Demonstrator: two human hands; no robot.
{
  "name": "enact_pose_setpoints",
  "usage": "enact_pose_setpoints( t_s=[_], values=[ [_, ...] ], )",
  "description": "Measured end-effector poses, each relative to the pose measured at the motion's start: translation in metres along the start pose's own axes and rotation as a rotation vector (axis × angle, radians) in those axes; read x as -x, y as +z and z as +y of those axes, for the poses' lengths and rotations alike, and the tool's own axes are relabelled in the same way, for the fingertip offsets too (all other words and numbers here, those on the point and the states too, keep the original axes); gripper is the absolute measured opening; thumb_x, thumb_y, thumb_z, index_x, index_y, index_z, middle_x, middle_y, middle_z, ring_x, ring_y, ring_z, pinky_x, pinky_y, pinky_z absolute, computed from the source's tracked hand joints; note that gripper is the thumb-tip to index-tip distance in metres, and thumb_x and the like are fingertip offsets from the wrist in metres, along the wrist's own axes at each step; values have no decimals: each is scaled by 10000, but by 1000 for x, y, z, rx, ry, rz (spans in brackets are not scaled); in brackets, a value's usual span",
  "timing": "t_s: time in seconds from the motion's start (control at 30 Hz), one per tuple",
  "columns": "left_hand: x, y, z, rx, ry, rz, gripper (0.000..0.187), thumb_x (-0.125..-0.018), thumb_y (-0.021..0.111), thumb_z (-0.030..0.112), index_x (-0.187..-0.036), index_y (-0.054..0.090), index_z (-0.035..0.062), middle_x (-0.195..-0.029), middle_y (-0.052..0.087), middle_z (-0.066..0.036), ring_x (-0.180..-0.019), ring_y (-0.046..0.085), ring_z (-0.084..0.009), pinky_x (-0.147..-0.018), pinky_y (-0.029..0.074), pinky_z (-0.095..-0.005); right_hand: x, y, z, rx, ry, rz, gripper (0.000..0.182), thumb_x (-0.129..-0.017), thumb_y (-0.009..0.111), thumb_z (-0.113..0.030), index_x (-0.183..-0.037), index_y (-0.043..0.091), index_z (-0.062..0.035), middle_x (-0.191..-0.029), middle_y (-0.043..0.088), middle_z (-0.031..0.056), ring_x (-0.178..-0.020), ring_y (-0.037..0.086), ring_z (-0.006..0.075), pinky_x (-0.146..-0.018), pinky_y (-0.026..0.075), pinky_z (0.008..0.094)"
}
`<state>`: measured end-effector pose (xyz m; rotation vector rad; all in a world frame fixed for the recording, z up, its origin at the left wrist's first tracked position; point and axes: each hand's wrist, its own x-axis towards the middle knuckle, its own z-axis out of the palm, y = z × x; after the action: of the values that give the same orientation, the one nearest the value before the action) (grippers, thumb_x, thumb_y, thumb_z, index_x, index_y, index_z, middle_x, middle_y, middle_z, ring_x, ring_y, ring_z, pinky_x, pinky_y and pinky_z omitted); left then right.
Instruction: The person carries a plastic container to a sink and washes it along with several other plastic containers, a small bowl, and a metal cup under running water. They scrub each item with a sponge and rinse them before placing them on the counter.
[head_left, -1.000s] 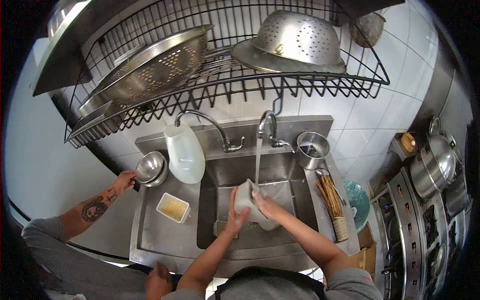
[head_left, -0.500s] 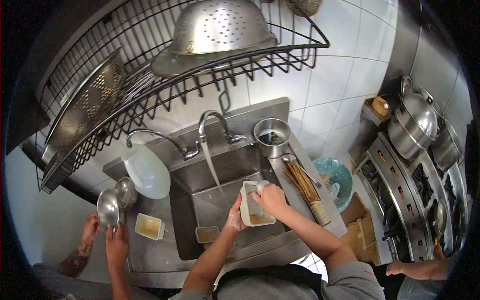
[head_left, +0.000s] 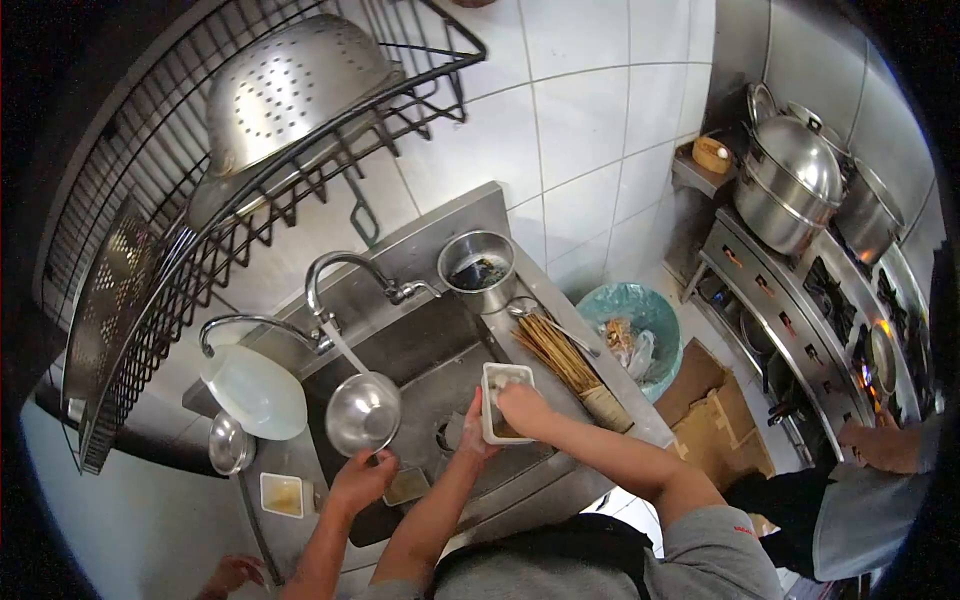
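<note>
Bowl (head_left: 363,415) moved under tap (head_left: 345,258), container (head_left: 508,376) partly hidden

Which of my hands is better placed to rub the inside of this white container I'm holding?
Probably your right hand: its fingers reach into the white container from above, while your left hand supports it from outside.

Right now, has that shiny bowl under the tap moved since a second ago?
Yes. The bowl moved right, from left of the plastic jug to beneath the running tap.
</note>
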<state>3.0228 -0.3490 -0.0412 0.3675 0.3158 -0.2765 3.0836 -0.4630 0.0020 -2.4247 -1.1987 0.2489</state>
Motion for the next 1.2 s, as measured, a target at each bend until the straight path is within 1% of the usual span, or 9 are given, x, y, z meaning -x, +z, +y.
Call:
enact_pose_setpoints(
  t_s=[0.23,0.37,0.5,0.6,0.7,0.83,0.93,1.13,1.2],
  values=[
    [0,19,-10,-368,-45,199,582,-862,400,551,-1222,470,100,-1155,545,-89,-1063,521,-258,-927,402,-411,30,21,20,-230,-108,83,211,-645,572,-18,-853,603,-9,-841,590,229,-800,584,387,-708,481,424],
    [-11,20,-15,-244,-11,197,591,-856,407,559,-1216,473,96,-1166,536,-86,-1061,521,-254,-901,418,-403,19,4,16,-59,225,100,166,-721,537,-65,-867,611,-34,-901,586,166,-870,575,349,-726,489,432],
    [-12,26,1,-292,-22,133,556,-875,395,522,-1217,476,91,-1179,534,-105,-1037,541,-262,-901,425,-400,31,3,12,-124,-9,-13,155,-747,505,-57,-819,643,-62,-877,584,201,-789,583,373,-714,492,426],
    [-13,34,0,-319,-41,150,514,-893,387,485,-1218,480,98,-1185,533,-109,-1046,537,-266,-909,418,-403,38,8,18,-336,-112,52,169,-764,492,-82,-863,619,-29,-881,579,217,-786,580,377,-708,488,436],
    [-11,46,-9,-283,-38,160,533,-887,387,502,-1226,473,100,-1184,532,-108,-1072,518,-264,-925,401,-406,31,-11,11,-204,204,395,143,-752,527,-82,-845,609,-11,-897,574,199,-834,569,361,-716,488,416],
    [-6,63,-6,-426,58,261,608,-864,390,559,-1250,445,92,-1193,521,-109,-1083,508,-270,-938,388,-410,23,-17,3,-250,328,82,155,-741,528,-77,-821,600,35,-929,574,197,-838,573,334,-731,486,410],
    [-7,51,10,-502,32,231,590,-870,404,533,-1270,426,100,-1216,506,-110,-1091,502,-276,-938,388,-417,37,-24,-1,-99,-61,-121,165,-738,531,-75,-853,598,23,-995,557,192,-842,568,331,-743,482,414],
    [-14,57,2,-352,16,211,558,-875,421,509,-1276,423,120,-1255,474,-106,-1124,479,-273,-927,395,-442,20,-18,10,-153,242,416,202,-712,558,-92,-891,599,-7,-959,549,180,-807,572,331,-716,478,422],
    [-15,59,3,-360,38,149,558,-876,418,509,-1279,420,124,-1269,459,-105,-1135,468,-277,-926,396,-450,19,-19,12,-75,175,268,263,-703,565,-103,-950,578,-15,-938,545,179,-810,571,332,-723,471,417]
  ],
)
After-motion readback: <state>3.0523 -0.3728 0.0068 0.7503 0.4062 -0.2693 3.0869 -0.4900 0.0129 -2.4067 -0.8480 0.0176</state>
